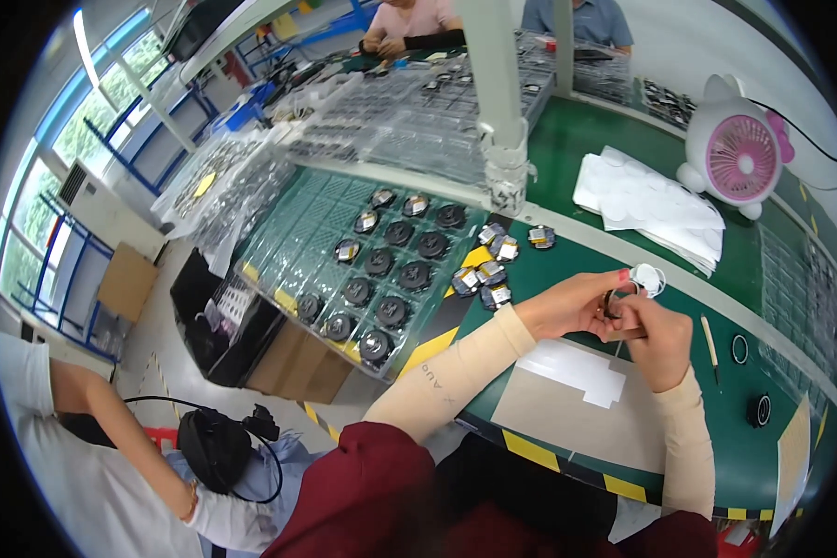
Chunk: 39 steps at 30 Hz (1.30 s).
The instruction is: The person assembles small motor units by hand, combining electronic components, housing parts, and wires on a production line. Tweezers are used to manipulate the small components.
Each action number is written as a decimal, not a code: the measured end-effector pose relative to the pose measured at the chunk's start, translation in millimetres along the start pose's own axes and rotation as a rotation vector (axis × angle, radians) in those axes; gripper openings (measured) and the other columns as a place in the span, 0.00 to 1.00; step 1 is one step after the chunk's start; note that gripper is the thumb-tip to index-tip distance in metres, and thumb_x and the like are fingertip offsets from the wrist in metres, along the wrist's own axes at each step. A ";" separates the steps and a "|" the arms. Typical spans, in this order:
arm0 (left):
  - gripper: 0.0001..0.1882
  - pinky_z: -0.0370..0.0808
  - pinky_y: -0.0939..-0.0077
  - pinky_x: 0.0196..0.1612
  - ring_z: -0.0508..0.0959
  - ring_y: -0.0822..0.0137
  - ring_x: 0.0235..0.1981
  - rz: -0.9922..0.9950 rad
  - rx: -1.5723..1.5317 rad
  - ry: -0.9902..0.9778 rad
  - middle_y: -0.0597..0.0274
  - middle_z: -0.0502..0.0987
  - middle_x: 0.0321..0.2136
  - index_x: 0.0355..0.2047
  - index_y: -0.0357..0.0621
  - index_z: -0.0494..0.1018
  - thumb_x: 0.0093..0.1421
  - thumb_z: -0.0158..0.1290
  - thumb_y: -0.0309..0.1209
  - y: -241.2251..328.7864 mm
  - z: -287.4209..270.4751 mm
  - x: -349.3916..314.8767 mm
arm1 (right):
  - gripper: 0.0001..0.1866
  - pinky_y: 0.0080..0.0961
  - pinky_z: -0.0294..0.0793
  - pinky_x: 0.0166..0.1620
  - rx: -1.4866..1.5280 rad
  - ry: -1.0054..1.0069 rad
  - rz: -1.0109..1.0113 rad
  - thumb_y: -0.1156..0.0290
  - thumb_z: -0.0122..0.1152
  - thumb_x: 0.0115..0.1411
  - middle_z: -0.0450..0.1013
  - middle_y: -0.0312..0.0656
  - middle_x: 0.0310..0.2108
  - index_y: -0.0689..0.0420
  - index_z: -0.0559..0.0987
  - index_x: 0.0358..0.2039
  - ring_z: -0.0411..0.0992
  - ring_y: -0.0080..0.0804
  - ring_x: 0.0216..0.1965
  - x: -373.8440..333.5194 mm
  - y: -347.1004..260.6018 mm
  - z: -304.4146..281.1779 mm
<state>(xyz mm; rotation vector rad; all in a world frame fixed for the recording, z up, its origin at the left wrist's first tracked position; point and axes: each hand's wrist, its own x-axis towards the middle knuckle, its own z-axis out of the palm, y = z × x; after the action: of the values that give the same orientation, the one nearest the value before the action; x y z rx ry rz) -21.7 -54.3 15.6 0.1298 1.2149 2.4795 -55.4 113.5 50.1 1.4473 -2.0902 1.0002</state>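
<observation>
Over a green tabletop [716,418], the left hand [572,305] is closed, pinching a white round piece [647,279] at its fingertips, and the right hand [660,335] is curled in beside it, though what its own fingers grip I cannot tell. Below the hands a beige sheet [539,409] lies flat, with a white paper [567,367] of stepped outline on it; to the right are a pale stick [710,342] with a dark tip, a thin dark ring [733,350] and a black round part [759,410]. Striped yellow-and-black tape [530,449] runs along the near edge. Left of the hands sit a loose cluster of small parts [491,273] and a clear plastic tray [288,219] with rows of black round parts [414,275] in its pockets. A white post [488,65] rises behind, and past the rail lie white sheets [646,200] near a pink-and-white fan [739,156]. Across the benches two people are seated, one in a pink top [417,17], one in a blue shirt [586,23]; another person in white [93,456] is close at lower left. Farther left, bright windows [79,139] and blue racking [112,144] line the room, with a cardboard sheet [127,282] above the grey floor [149,325]
</observation>
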 end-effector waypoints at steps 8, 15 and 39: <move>0.29 0.72 0.78 0.28 0.72 0.68 0.23 -0.009 -0.151 0.170 0.60 0.70 0.21 0.44 0.40 0.66 0.58 0.42 0.54 9.9 -6.7 -5.5 | 0.04 0.14 0.62 0.22 0.210 0.107 0.274 0.78 0.54 0.55 0.66 0.36 0.16 0.61 0.72 0.33 0.63 0.16 0.17 3.3 17.9 -4.1; 0.29 0.70 0.80 0.28 0.71 0.71 0.23 0.016 -0.224 0.129 0.61 0.70 0.21 0.46 0.39 0.66 0.59 0.41 0.53 10.7 -11.5 2.8 | 0.04 0.13 0.58 0.22 0.147 0.136 0.397 0.78 0.50 0.58 0.62 0.33 0.14 0.61 0.71 0.34 0.58 0.15 0.17 -1.9 44.1 -16.8; 0.28 0.69 0.81 0.30 0.66 0.69 0.27 0.175 -0.378 0.197 0.60 0.66 0.27 0.49 0.40 0.64 0.57 0.46 0.50 15.0 -24.4 -3.2 | 0.08 0.14 0.66 0.30 0.063 0.087 0.531 0.73 0.56 0.56 0.72 0.36 0.24 0.62 0.76 0.36 0.65 0.16 0.25 0.4 53.6 -12.3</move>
<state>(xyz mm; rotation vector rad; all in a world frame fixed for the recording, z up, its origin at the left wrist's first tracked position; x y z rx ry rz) -29.1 -82.0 12.4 -0.1166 0.8098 2.8823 -105.8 133.4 41.0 0.8610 -2.4516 1.2997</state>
